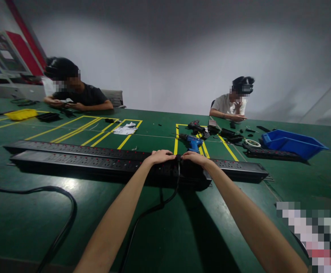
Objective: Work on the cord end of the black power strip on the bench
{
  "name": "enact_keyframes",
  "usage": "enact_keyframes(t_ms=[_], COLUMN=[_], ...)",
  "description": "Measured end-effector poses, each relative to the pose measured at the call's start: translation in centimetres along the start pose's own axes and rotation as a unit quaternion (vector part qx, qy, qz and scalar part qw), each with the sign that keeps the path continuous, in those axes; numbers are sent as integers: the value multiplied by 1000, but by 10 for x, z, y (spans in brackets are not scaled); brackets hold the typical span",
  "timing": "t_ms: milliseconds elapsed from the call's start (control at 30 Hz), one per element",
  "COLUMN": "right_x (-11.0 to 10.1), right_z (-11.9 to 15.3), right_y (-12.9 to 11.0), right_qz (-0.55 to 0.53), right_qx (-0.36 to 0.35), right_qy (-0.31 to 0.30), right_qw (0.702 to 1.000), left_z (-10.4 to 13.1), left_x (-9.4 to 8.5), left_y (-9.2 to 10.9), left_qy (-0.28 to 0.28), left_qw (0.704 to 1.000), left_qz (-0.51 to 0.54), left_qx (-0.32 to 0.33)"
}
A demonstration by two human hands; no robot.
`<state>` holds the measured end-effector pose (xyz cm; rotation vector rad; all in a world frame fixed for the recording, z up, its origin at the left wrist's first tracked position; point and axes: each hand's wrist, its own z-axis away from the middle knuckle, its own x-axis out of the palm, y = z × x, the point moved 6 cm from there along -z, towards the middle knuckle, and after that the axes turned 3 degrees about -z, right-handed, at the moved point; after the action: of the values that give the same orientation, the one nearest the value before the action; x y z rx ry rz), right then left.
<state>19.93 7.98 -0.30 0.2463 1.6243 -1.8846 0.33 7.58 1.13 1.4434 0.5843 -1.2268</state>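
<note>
A black plug stands in the top of the front black power strip, its cord hanging over the near side and down toward me. From the left, my left hand reaches to the plug, fingertips closed against it. My right hand presses on it from the other side. The far fingers of both hands are partly hidden. A second long power strip lies behind the first, with red-marked outlets along both. Just beyond my right hand is a blue cordless drill.
Another black cord curves over the green table at left. To the right are a blue bin, a tape roll and small black parts. Papers and a yellow tray lie farther back. Two people sit across the table.
</note>
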Motion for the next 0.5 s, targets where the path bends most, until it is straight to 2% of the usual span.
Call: enact_keyframes(t_ms=[167, 333, 500], right_x=[2, 4, 1], right_z=[9, 10, 2], right_y=[-3, -4, 1], right_qz=[-22, -61, -72], right_qx=[10, 19, 50], right_qy=[-21, -63, -73], right_qw=[999, 996, 994], left_z=[-11, -26, -34], left_x=[3, 8, 5], left_y=[-6, -10, -14], left_qy=[-22, -59, -85], left_qw=[996, 984, 984], left_qz=[84, 169, 158], left_qx=[-18, -4, -13])
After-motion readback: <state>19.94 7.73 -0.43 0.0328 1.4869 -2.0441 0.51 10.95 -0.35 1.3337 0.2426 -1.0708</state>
